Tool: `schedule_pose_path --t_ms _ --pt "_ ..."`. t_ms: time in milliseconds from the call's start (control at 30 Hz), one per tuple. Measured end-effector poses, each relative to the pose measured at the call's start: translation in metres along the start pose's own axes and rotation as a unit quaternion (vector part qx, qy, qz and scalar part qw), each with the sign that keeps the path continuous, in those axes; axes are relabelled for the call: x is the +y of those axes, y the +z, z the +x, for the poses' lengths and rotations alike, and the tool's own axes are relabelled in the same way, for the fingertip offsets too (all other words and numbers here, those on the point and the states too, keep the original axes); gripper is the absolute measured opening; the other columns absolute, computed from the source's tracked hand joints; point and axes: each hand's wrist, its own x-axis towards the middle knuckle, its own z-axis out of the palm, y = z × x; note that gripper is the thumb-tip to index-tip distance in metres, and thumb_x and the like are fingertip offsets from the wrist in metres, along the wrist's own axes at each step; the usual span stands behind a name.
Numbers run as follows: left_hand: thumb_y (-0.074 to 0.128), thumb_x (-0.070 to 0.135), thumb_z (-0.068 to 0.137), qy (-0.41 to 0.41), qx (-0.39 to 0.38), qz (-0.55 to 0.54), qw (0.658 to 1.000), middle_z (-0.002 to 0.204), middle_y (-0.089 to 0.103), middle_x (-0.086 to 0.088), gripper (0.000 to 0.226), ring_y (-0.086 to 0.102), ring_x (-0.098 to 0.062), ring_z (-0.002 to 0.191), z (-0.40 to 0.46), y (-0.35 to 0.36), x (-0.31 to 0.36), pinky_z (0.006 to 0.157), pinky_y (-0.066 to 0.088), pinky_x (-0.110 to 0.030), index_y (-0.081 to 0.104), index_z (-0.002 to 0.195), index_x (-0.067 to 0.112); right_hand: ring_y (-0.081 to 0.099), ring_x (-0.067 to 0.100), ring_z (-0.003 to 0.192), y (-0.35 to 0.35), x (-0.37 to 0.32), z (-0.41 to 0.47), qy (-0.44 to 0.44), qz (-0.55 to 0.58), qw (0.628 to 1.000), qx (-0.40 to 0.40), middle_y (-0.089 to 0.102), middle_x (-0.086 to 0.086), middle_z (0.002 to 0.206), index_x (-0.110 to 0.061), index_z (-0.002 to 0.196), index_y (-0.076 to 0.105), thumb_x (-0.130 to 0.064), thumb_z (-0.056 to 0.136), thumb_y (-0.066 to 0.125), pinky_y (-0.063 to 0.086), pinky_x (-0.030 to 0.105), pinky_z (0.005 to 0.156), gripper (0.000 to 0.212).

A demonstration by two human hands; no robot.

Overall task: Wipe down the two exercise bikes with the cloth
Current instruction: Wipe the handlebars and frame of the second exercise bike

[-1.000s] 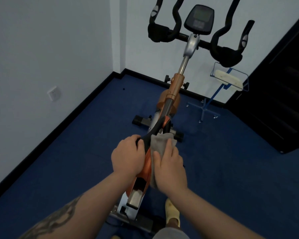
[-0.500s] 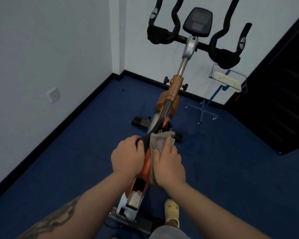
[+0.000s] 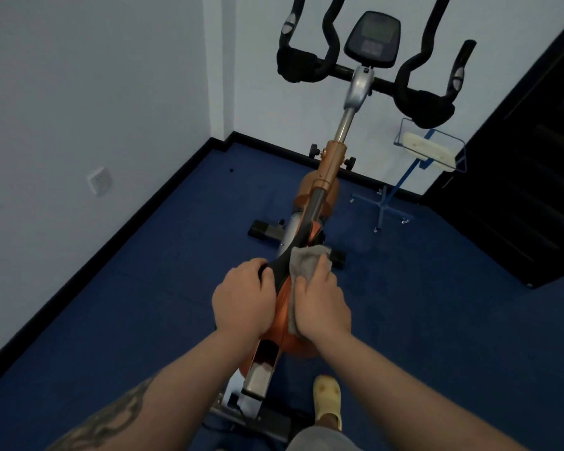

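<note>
Standing over an orange-and-black exercise bike with a steel post (image 3: 329, 167), looking down along its frame toward the black curved handlebars (image 3: 365, 70) and the dark console screen (image 3: 372, 39) at the far end. Pressing a crumpled grey cloth (image 3: 302, 265) against the right side of the orange frame cover, just where the black trim narrows, with the right hand (image 3: 323, 307); fingers lying fairly straight and laid flat over the cloth, thumb resting along its left edge, palm pushing the fabric onto the cover rather than bunching it. Bracing the other side with the left hand (image 3: 241, 301); fingers curled round the black edge of the frame, fingertips tucked onto the trim, knuckles up. Both hands sitting level with each other, one on each flank of the frame, with the orange cover showing in the narrow gap between them. Showing a dark tattoo on the left forearm (image 3: 111, 418) near the lower edge.

Resting on dark blue carpet (image 3: 437, 320), with the bike's black front stabiliser feet spread to either side well beyond the hands. Showing a pale yellow clog (image 3: 327, 398) on the carpet just right of the bike's rear base. Standing near the right-hand wall, a blue wire-frame stand with a cream pad on top (image 3: 427, 151). Showing a white wall socket (image 3: 100, 181) low on the left wall, and a dark door (image 3: 528, 157) at the right edge.
</note>
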Motion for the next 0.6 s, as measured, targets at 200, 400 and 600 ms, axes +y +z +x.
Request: schedule_pose_path --t_ms 200,400,600 --pt "0.039 0.033 0.1 0.003 -0.006 0.0 1.0 0.113 0.065 0.007 0.033 0.06 -0.012 0.1 0.0 0.0 -0.001 0.082 0.049 -0.035 0.061 0.123 0.025 0.052 0.034 0.118 -0.008 -0.017 0.033 0.078 0.033 0.996 -0.041 0.032 0.015 0.152 -0.014 0.153 -0.001 -0.033 0.102 0.03 0.034 0.033 0.075 0.063" --pt "0.041 0.032 0.099 0.013 -0.004 -0.012 1.0 0.116 0.065 0.007 0.033 0.059 -0.011 0.103 0.0 0.0 -0.002 0.085 0.048 -0.034 0.06 0.125 0.024 0.047 0.025 0.117 -0.004 0.006 -0.017 -0.052 0.005 0.999 0.012 0.036 0.01 0.144 -0.022 0.154 0.0 -0.045 0.1 0.026 0.044 0.036 0.083 0.064" --pt "0.04 0.033 0.1 0.012 -0.008 -0.002 1.0 0.118 0.064 0.009 0.033 0.059 -0.011 0.106 0.0 0.0 -0.003 0.084 0.046 -0.031 0.059 0.126 0.026 0.056 0.033 0.112 -0.01 -0.01 0.025 0.034 0.029 0.998 -0.042 0.045 0.017 0.141 -0.012 0.153 0.001 -0.037 0.102 0.028 0.046 0.036 0.082 0.063"
